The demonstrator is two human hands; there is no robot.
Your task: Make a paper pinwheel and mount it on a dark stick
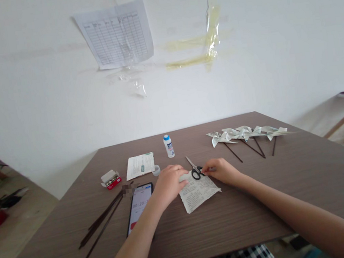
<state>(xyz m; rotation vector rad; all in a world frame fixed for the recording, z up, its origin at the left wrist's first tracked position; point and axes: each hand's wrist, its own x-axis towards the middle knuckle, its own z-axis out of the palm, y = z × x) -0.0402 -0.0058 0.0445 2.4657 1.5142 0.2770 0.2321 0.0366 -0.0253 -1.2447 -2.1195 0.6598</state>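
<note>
A square of printed newspaper [199,194] lies on the table in front of me, its edges slightly ragged. Across its top edge rests a pair of black-handled scissors [195,174], blades pointing away from me. My left hand [170,184] is at the paper's upper left edge, thumb and fingers apart, with nothing visible gripped between them. On the other side, my right hand [223,170] has its fingertips pinched together at the scissors' right handle loop, close to the paper's upper right corner. The exact contact of those fingertips is partly hidden.
Beyond stand a blue-capped white bottle [168,146], a tape roll [156,171] and a paper stack [140,166]. To the left are a small red box [111,180], dark sticks [101,220] and a phone [139,206]. Several paper pinwheels [246,133] lie back right.
</note>
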